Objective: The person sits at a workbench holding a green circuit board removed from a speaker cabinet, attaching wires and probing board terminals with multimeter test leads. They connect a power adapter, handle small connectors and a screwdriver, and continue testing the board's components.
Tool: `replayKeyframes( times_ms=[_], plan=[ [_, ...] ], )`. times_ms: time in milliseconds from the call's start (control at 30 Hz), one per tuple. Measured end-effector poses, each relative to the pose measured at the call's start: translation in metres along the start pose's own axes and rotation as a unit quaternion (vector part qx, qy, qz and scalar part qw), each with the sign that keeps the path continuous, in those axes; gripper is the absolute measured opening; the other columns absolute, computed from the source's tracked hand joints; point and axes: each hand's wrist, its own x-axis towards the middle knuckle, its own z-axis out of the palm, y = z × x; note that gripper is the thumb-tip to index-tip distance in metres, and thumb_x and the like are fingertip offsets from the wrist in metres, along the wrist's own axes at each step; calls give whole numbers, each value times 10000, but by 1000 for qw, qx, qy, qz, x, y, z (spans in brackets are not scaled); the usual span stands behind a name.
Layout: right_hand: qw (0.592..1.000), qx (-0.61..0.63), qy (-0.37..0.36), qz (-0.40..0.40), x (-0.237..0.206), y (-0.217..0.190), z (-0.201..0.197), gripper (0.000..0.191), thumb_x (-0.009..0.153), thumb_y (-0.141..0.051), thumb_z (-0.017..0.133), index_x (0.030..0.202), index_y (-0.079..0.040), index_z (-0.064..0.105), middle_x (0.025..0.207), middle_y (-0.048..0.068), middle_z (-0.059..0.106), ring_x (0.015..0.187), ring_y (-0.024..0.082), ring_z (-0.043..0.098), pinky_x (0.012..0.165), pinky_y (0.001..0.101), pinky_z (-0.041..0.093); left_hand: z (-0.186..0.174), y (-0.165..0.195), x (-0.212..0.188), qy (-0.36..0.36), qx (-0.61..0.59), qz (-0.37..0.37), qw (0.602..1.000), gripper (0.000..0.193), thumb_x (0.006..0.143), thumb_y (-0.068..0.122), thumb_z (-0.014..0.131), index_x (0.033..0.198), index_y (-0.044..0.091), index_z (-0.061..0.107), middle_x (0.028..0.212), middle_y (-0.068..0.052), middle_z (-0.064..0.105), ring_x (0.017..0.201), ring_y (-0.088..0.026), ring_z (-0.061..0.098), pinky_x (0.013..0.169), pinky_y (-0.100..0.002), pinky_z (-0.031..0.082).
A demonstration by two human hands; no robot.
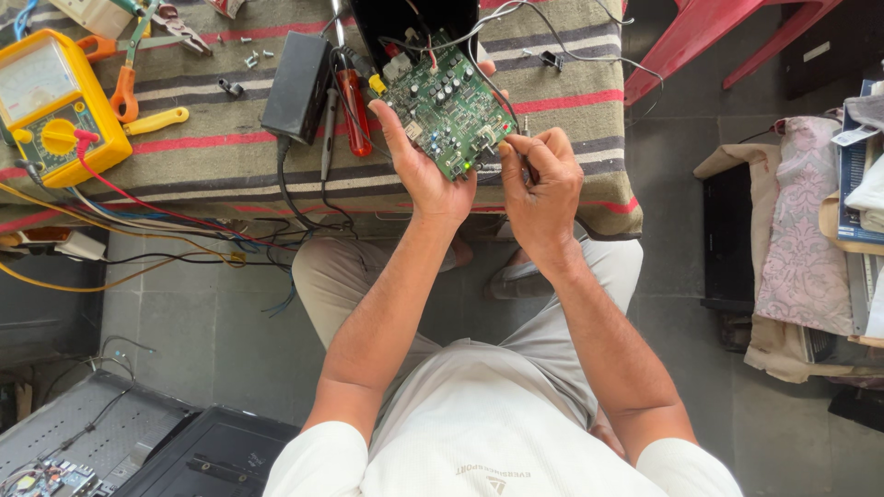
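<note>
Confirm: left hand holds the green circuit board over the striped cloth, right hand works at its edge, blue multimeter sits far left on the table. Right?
Not quite. The multimeter is yellow, not blue, as the head view shows. The rest stands: the left hand holds the green circuit board over the striped cloth, and the right hand works at its edge.

a green circuit board (445, 112), crowded with small dark capacitors and one yellow part at its 10 o'clock corner, is tilted above the striped cloth. thin wires run from its 12 o'clock edge.
</note>
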Motion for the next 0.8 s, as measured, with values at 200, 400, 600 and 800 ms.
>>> replayKeyframes(
  times_ms=[200,400,600,800],
  plan=[
    [999,-29,16,-32,-2,-4,0,129,970,-5,773,1091,-6,726,877,54,513,713,138,479,618,315,404,0,0,-1,11,-16,-3,1000,807,1080,711,325,1512,46,474,1366,-251,640,1108,-302,699,937,-422,591],
    [998,-31,46,-25,-11,-17,-7,121,967,-27,796,1069,-24,731,883,62,537,695,152,486,613,319,411,4,0,-1,-20,-31,-1,999,796,1085,730,343,1514,73,478,1360,-266,638,1110,-356,702,915,-451,604],
    [997,-18,22,-78,-27,-33,-7,138,950,-51,806,1040,-30,703,905,76,550,760,188,556,650,333,473,6,-5,-2,-15,-64,-9,998,818,1073,749,315,1510,73,465,1365,-271,621,1131,-385,692,888,-443,613],
    [995,-52,1,-81,-23,-38,-2,147,934,-57,817,1028,-19,711,849,94,539,773,239,555,657,384,448,9,-6,-5,-15,-31,4,999,828,1102,733,277,1528,49,463,1386,-257,615,1180,-369,674,913,-442,613]
  ],
)
